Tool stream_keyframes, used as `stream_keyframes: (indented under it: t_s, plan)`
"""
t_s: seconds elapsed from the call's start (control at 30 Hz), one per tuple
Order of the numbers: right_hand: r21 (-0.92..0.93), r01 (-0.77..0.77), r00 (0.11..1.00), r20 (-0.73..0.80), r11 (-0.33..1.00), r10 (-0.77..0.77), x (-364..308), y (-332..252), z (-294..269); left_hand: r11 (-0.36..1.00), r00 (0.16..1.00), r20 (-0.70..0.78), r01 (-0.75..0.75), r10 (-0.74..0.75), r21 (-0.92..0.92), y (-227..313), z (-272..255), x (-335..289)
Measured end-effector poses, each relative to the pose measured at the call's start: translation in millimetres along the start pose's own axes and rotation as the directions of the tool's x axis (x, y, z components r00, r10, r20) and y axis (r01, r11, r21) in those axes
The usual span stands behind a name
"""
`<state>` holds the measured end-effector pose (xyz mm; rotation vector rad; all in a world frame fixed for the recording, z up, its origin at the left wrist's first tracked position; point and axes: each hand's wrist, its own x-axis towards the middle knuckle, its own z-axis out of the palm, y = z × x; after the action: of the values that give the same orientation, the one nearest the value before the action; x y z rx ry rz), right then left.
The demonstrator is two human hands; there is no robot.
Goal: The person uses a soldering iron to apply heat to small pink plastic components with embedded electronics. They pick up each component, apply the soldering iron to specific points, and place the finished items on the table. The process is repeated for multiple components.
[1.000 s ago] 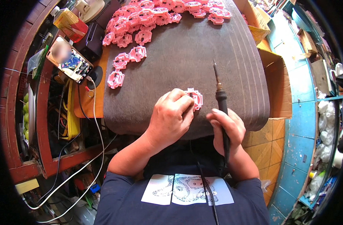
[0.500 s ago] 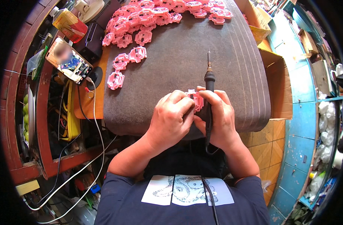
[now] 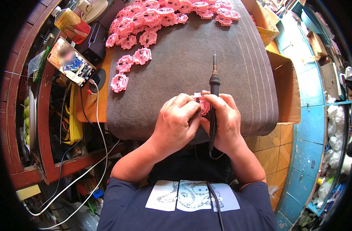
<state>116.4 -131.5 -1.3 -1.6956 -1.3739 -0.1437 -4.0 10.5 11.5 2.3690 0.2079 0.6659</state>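
Note:
Both my hands meet over the near edge of a dark mat (image 3: 176, 65). Between them is a small pink plastic housing (image 3: 203, 104), partly covered by fingers. My left hand (image 3: 178, 119) is closed, its thumb and forefinger pinching the housing's left side. My right hand (image 3: 226, 119) supports the housing's other side. A black-handled soldering iron (image 3: 214, 81) lies along that same hand, its metal tip pointing up and away from me and clear of the housing. The iron's cord loops below the right hand.
A pile of similar pink housings (image 3: 149, 17) covers the mat's far left, with several more trailing nearer (image 3: 119, 82). At left, a phone (image 3: 71, 63) stands with a white cable (image 3: 100, 119) hanging from it. An open cardboard box (image 3: 285, 90) flanks the mat's right edge.
The soldering iron has shifted very slightly in my right hand. Both hands keep nearly the same place and hold on the pink housing.

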Motion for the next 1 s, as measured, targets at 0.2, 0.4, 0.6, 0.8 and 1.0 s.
stream_keyframes:
  t_s: [0.2, 0.4, 0.6, 0.8, 1.0]
  plan:
    - [0.001, 0.009, 1.000, -0.003, 1.000, -0.009, -1, 2, 1, 1.000, 1.000, -0.005, -0.004, 0.004, -0.004, 0, 1, 0]
    - [0.000, 0.009, 1.000, -0.018, 1.000, -0.009, 0, 0, 2, 0.999, 1.000, -0.019, 0.008, -0.009, -0.050, -1, 2, -2]
    - [-0.013, -0.021, 0.999, -0.027, 1.000, 0.021, -2, -1, 3, 0.975, 0.996, -0.058, 0.059, -0.072, -0.213, -5, -5, -2]
    - [-0.061, 0.001, 1.000, -0.011, 0.998, -0.002, -5, 4, 3, 0.872, 0.977, -0.212, 0.116, -0.015, 0.475, -64, -65, 53]
    - [-0.058, -0.019, 1.000, -0.019, 0.998, 0.018, -4, 1, 6, 0.678, 0.970, -0.043, 0.198, -0.238, 0.707, -83, -76, 68]
